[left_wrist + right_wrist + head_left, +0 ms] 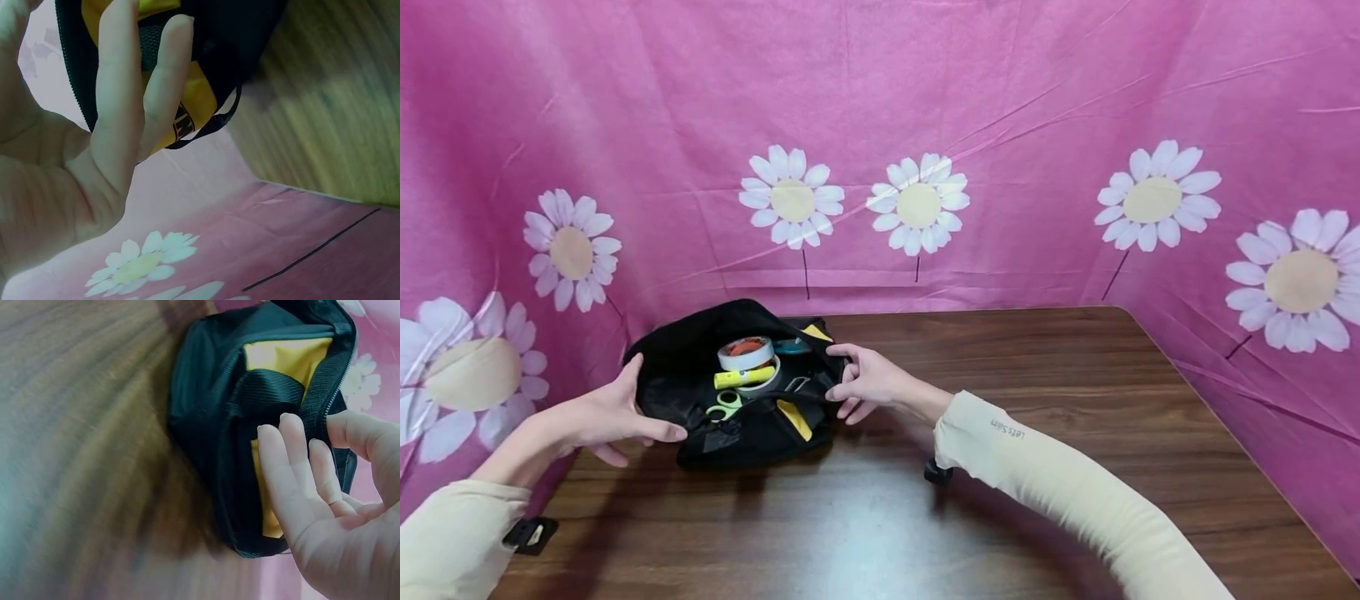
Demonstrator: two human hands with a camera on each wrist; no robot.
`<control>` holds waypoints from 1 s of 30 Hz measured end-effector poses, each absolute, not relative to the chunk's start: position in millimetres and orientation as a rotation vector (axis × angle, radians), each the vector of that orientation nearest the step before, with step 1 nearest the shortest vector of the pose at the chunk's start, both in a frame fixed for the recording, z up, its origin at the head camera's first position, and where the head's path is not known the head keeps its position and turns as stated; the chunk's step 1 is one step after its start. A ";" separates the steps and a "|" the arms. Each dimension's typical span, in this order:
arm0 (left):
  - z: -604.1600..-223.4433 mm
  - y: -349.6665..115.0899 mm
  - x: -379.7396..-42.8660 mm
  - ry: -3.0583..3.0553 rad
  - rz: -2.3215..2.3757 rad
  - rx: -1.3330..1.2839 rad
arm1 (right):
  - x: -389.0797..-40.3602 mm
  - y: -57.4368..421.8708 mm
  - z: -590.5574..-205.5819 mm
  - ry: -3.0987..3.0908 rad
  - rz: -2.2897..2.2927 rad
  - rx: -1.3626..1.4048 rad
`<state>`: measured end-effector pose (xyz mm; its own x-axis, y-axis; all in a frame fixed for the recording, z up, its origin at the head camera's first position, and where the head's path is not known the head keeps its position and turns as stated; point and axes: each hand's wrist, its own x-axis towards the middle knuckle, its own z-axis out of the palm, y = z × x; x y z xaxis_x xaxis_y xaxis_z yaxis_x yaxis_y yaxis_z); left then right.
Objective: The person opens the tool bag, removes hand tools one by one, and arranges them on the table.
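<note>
A black zippered bag (741, 446) with yellow patches lies at the back left of the table, its mouth spread wide. My left hand (606, 417) holds its left end, thumb along the front rim. At the right end my right hand (872, 385) holds the rim between thumb and fingers; the right wrist view shows the fingers against the bag's side. Inside are a white tape roll (745, 358) with an orange inside, another roll (769, 382) partly hidden, a yellow marker-like stick (743, 378), green-handled scissors (724, 406) and a teal item (792, 346) too small to tell.
The brown wooden table (1037, 400) stretches to the right and front of the bag. A pink cloth (1000, 83) with daisies hangs behind and at both sides. A black strap loop (228, 115) hangs off the bag's left end.
</note>
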<state>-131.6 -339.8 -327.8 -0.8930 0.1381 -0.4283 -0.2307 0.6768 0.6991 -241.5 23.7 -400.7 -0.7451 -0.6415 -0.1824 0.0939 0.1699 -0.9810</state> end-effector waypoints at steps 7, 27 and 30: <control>-333.7 -350.3 -126.9 2.402 1.158 -0.077 | -239.5 12.1 -405.9 1.884 -1.650 -0.508; -299.1 -371.7 -162.1 2.444 1.397 0.123 | -283.5 -10.3 -258.8 2.160 -1.181 -0.809; -296.0 -367.4 -166.7 2.448 1.389 0.095 | -289.4 -30.3 -239.1 2.108 -1.224 -0.846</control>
<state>-166.7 -367.4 -296.0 -0.9452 0.2147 -0.2460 -0.1011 0.5240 0.8457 -289.4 -30.3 -239.1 -0.6482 -0.7470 -0.1474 -0.2420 0.3858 -0.8903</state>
